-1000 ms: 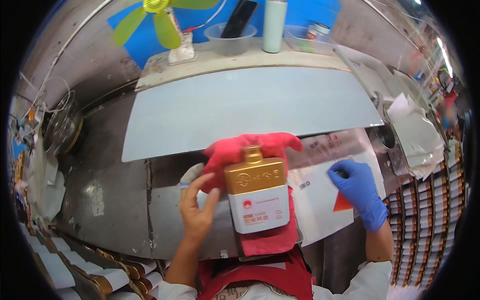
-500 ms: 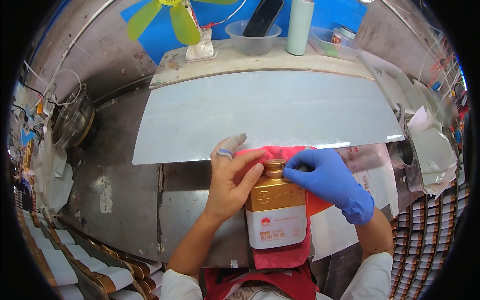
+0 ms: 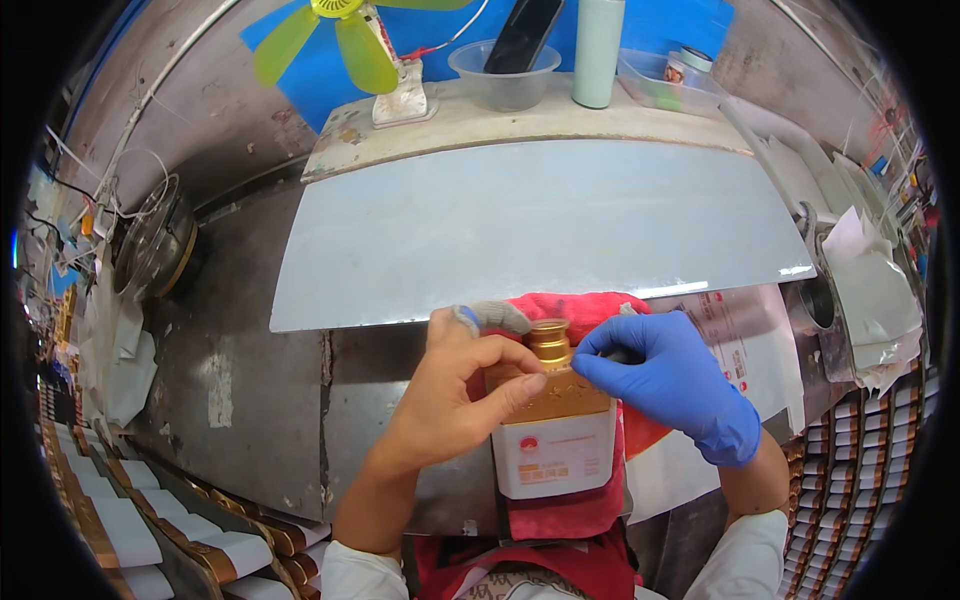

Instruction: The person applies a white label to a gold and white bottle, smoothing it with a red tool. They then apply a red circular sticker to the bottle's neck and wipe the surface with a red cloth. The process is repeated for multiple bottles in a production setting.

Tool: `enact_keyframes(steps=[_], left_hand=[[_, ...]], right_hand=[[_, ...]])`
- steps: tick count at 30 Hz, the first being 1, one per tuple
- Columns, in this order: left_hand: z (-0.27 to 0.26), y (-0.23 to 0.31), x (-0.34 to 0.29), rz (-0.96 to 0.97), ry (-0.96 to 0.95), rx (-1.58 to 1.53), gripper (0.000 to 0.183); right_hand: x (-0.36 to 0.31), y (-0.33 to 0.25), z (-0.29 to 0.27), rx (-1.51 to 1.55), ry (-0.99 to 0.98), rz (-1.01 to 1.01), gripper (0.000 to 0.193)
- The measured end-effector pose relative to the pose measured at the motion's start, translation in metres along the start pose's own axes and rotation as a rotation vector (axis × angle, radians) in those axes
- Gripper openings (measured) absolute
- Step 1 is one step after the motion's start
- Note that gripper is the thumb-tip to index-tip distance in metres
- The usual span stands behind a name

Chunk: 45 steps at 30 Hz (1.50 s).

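A flat bottle [image 3: 555,450] with a white lower body, gold shoulders and a gold neck rests on a red cloth [image 3: 565,515] in front of me. My left hand [image 3: 465,385] is closed at the bottle's left shoulder. Its thumb and forefinger meet just below the neck; whatever is between them is too small to make out. A finger with a grey covering curls beside the neck. My right hand [image 3: 665,370], in a blue glove, is closed at the right shoulder, thumb and forefinger pinched beside the neck. A small dark object [image 3: 625,355] shows among its fingers, mostly hidden.
Beyond the bottle lies a pale board [image 3: 545,230]. A green fan [image 3: 345,40], a plastic bowl [image 3: 503,80] holding a phone and a pale green flask [image 3: 598,55] stand on a ledge behind. Rows of white-and-gold pieces [image 3: 225,545] flank me. Papers [image 3: 868,300] are stacked at right.
My left thumb and forefinger have come down from beside the neck onto the bottle's shoulder, and the grey-covered finger has bent toward the neck. The right hand has shifted slightly down and right.
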State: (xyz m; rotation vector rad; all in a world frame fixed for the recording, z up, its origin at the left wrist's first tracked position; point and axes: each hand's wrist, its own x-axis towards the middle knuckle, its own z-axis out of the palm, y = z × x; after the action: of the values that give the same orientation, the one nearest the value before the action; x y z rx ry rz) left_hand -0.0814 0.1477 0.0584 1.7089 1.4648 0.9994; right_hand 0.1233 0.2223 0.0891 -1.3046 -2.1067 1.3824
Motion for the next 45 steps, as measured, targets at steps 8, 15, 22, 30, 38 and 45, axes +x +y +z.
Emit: enact_keyframes(steps=[8,15,22,30,38,45], left_hand=[[0.016,-0.002,0.002,-0.01,0.203,-0.002,0.005],[0.019,-0.006,0.009,0.022,0.247,0.136,0.007],[0.018,-0.011,0.013,0.035,0.237,0.181,0.007],[0.015,-0.014,0.014,0.019,0.214,0.195,0.007],[0.011,-0.011,0.019,0.07,0.198,0.197,0.008],[0.01,-0.011,0.02,0.061,0.19,0.166,0.007]], right_hand=[[0.008,0.012,0.004,-0.046,0.046,-0.026,0.021],[0.015,0.008,-0.001,-0.211,0.023,-0.016,0.023],[0.018,0.007,-0.001,-0.309,0.031,-0.045,0.022],[0.02,0.008,-0.001,-0.292,0.006,-0.057,0.02],[0.023,0.01,-0.001,-0.274,-0.016,-0.064,0.02],[0.024,0.011,-0.002,-0.259,-0.033,-0.046,0.021]])
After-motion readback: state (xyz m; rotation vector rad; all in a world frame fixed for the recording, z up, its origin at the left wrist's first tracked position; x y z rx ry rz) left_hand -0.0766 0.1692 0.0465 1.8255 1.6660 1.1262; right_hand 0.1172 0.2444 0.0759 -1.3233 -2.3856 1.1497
